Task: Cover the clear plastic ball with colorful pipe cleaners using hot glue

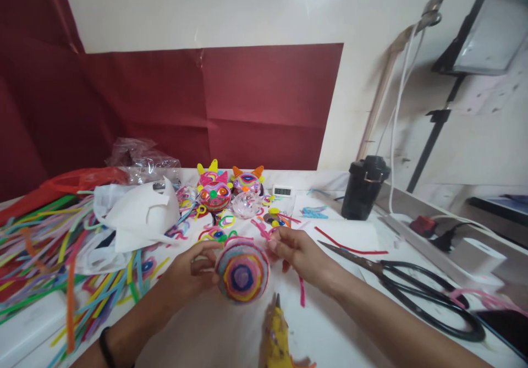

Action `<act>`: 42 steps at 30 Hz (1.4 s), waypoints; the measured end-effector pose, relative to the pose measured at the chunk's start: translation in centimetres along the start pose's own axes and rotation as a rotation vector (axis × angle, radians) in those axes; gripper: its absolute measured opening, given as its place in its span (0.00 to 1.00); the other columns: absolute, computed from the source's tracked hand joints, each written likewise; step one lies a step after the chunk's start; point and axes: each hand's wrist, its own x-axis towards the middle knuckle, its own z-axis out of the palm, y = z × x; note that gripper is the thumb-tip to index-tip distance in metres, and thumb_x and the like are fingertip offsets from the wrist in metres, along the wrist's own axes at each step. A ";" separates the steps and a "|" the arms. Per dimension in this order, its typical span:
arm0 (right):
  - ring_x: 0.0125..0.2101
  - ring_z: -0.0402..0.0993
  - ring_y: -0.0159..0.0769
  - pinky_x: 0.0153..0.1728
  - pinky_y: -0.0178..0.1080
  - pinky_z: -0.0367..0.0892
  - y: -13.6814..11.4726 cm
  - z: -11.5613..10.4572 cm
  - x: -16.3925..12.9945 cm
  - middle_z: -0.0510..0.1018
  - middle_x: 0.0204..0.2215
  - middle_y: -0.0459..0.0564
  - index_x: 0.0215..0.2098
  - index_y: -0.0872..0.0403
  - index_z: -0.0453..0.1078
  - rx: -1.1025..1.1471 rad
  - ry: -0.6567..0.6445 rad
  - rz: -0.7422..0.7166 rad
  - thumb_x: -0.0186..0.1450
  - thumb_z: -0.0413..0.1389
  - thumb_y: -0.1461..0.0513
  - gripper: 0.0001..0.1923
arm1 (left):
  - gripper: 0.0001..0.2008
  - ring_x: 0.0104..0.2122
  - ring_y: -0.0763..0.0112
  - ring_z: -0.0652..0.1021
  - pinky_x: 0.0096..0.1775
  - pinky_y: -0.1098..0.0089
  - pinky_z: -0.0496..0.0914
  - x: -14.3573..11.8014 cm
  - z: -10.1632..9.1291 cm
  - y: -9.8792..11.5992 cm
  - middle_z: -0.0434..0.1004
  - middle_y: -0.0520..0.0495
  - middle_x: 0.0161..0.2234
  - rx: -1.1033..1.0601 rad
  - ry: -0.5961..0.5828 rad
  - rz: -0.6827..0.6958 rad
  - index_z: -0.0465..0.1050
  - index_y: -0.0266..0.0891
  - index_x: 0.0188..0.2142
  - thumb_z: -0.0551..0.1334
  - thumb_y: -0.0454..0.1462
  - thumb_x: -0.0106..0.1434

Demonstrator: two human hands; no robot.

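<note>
In front of me is a round piece point(242, 276) covered in concentric rings of coloured pipe cleaner, purple at its centre. My left hand point(203, 266) grips its left edge between thumb and fingers. At the upper right of that edge, my right hand point(295, 252) is closed in a pinch on a pink pipe cleaner point(260, 228). A pink strip point(302, 292) shows below the right hand; whether it joins the pinched one I cannot tell. Just below the round piece, a yellow hot glue gun point(276, 338) points its dark nozzle upward.
Pipe cleaners point(103, 296) lie heaped at left beside a white mask-like shape point(142, 217). Finished animal-face ornaments point(215, 195) stand at the back, near a small digital timer point(282, 191). Large black-handled scissors point(412, 288), a black bottle point(365, 188) and a power strip point(443, 252) are at right.
</note>
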 end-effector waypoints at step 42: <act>0.27 0.70 0.33 0.31 0.38 0.65 -4.0 -4.6 -1.7 0.75 0.25 0.47 0.28 0.55 0.71 0.018 -0.103 -0.180 0.59 0.60 0.53 0.13 | 0.13 0.30 0.67 0.73 0.30 0.72 0.63 0.3 1.9 3.9 0.75 0.54 0.29 0.130 -0.265 0.109 0.72 0.43 0.34 0.69 0.35 0.49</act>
